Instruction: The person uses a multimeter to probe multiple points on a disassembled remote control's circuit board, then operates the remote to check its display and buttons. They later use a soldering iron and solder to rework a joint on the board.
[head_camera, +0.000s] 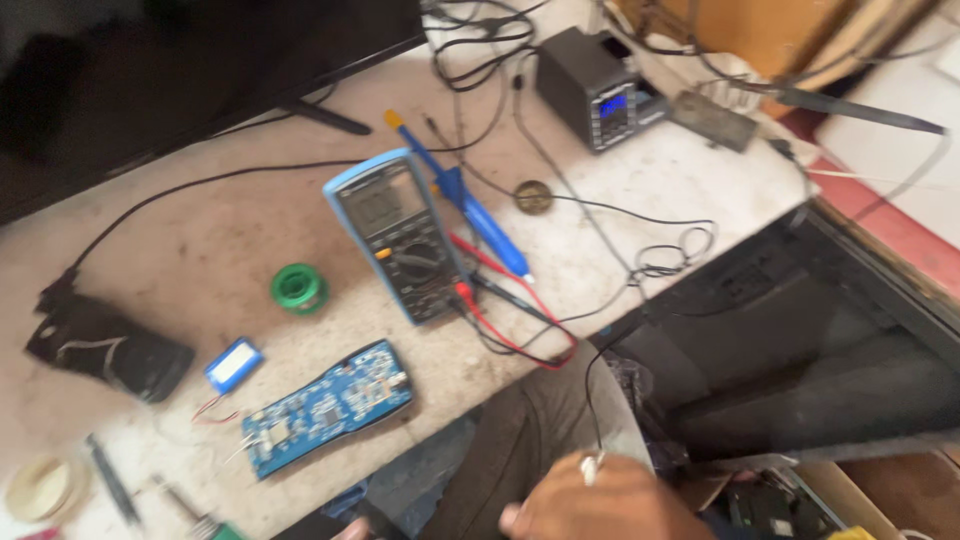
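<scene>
My right hand (610, 502) is low in the view, over my lap below the bench edge. It pinches the small white end (592, 467) of a thin black wire (590, 400) that runs up to the bench. Only a fingertip of my left hand (350, 529) shows at the bottom edge, so its grip is hidden. Nearest on the bench lie a blue circuit board (325, 408) and a blue-edged multimeter (400, 240) with red and black probe leads (505, 325).
On the bench are a green solder spool (298, 288), a small blue cell (233, 365), a blue desoldering pump (470, 200), a grey soldering station (595, 90), a black device (105, 345) and a tape roll (40, 488). Dark panels stand top left (200, 70) and right (800, 350).
</scene>
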